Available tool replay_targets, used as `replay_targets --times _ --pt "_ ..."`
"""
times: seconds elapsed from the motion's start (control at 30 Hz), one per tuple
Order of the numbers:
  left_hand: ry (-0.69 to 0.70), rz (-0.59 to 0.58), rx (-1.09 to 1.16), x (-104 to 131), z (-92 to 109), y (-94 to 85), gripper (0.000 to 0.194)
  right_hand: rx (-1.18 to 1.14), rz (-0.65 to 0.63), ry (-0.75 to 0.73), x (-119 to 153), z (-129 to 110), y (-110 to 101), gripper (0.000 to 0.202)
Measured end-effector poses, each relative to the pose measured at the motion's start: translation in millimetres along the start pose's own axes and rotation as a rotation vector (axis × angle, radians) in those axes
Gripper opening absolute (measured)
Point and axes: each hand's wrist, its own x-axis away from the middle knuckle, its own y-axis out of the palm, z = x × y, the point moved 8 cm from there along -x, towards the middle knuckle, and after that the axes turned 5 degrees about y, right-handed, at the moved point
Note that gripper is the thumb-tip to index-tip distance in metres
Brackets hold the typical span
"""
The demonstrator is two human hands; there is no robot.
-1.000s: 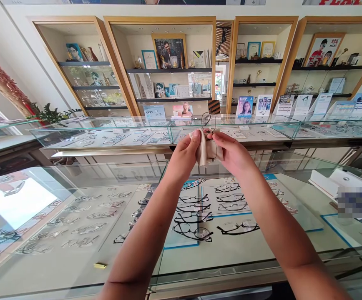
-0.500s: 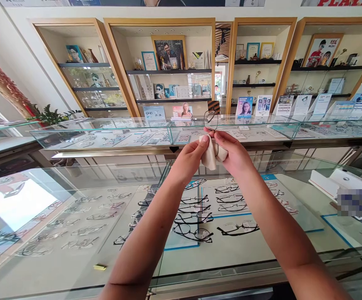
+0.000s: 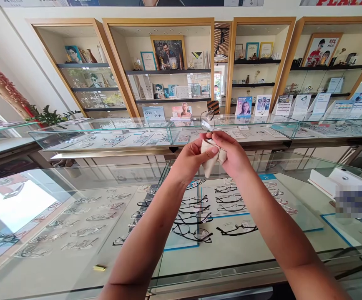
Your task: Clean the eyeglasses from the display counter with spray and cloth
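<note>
Both hands meet in front of me above the glass counter. A pair of eyeglasses point(image 3: 207, 121) is held between them, one thin-rimmed lens standing up above the fingers and the other covered by cloth. My left hand point(image 3: 193, 156) pinches a cream cleaning cloth point(image 3: 211, 164) with its thumb pressed on the front of it. My right hand point(image 3: 235, 154) is closed around the eyeglasses and the right side of the cloth, its thumb and fingers near the frame's middle. The cloth's lower corner hangs down below the hands. Fingers behind the cloth are hidden.
Under the glass top, rows of eyeglasses point(image 3: 193, 216) lie on trays, with paler frames point(image 3: 89, 229) to the left. A small yellow block point(image 3: 99, 268) is near the front. A white box point(image 3: 340, 181) stands at right. Another glass display case point(image 3: 121, 135) runs across behind.
My left thumb has moved down and to the right over the cloth. The eyeglasses' exposed lens has tilted slightly left, and the cloth's hanging corner has shifted left and lower.
</note>
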Motion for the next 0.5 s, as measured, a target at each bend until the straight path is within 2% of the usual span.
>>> replay_targets --times 0.17,0.27,0.5 --pt "-0.043 -0.037 0.025 1.1 -1.9 5.5 0.045 -0.006 0.028 -0.021 -2.1 -1.7 -6.7 0.028" --pt "-0.056 -0.04 -0.057 2.8 -3.3 6.2 0.042 -0.013 0.024 -0.017 -2.4 -2.3 -6.4 0.029" --pt "0.091 -0.04 -0.203 4.8 9.0 11.7 0.04 -0.002 0.031 -0.049 -1.9 -3.7 -5.0 0.031"
